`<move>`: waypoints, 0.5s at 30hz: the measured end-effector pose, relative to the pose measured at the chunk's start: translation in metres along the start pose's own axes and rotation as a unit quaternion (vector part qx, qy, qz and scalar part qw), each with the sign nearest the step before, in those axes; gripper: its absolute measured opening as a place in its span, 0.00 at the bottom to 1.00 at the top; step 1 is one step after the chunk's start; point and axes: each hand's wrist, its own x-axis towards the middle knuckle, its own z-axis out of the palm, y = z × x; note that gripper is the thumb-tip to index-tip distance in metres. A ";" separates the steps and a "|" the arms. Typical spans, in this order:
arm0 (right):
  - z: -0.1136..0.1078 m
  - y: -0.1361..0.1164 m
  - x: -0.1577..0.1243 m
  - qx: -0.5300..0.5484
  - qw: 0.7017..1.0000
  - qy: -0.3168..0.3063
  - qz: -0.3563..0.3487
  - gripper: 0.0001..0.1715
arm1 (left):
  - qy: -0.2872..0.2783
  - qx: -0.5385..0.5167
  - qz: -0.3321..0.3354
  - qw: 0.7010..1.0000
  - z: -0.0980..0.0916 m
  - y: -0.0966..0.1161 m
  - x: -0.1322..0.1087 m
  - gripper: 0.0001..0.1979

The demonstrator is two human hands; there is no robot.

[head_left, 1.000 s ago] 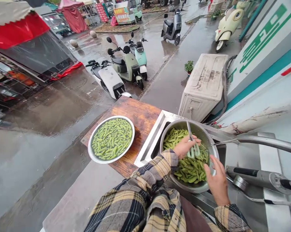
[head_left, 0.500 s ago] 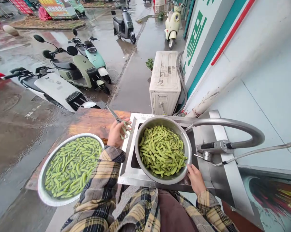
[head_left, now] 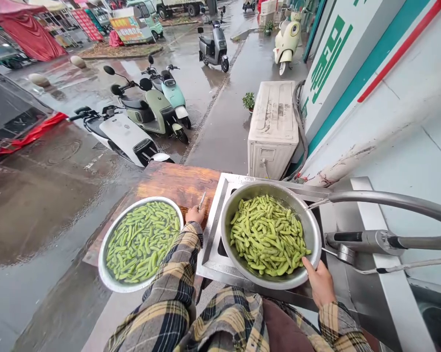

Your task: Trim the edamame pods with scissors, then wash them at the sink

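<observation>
My right hand [head_left: 320, 282] grips the near rim of a steel bowl [head_left: 305, 222] full of green edamame pods [head_left: 266, 234], which rests over a steel sink [head_left: 220, 249]. My left hand [head_left: 195, 214] is closed on scissors [head_left: 201, 200] and rests on the wooden board [head_left: 176, 182] between the sink and a wide steel basin [head_left: 106, 278]. That basin holds more green pods [head_left: 141, 242] in water. Plaid sleeves cover both arms.
A curved steel tap [head_left: 385, 199] arches over the bowl from the right. A white box unit [head_left: 273, 129] stands behind the sink by the wall. Several scooters [head_left: 147, 110] are parked on wet pavement to the left and beyond.
My left hand has lowered the scissors onto the wooden board, closer to the basin. The view has shifted slightly; the right hand stays on the bowl's rim.
</observation>
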 end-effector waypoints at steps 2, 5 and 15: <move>0.001 -0.004 -0.002 -0.002 1.000 0.011 -0.003 0.29 | 0.009 -0.012 -0.008 1.000 0.001 -0.005 0.000 0.10; 0.003 -0.014 -0.005 -0.005 1.000 0.018 -0.018 0.30 | 0.021 -0.043 0.004 0.999 0.002 0.002 -0.002 0.14; 0.000 -0.031 0.012 0.020 1.000 -0.022 -0.006 0.32 | -0.237 -0.468 -0.142 0.839 0.043 0.047 -0.101 0.26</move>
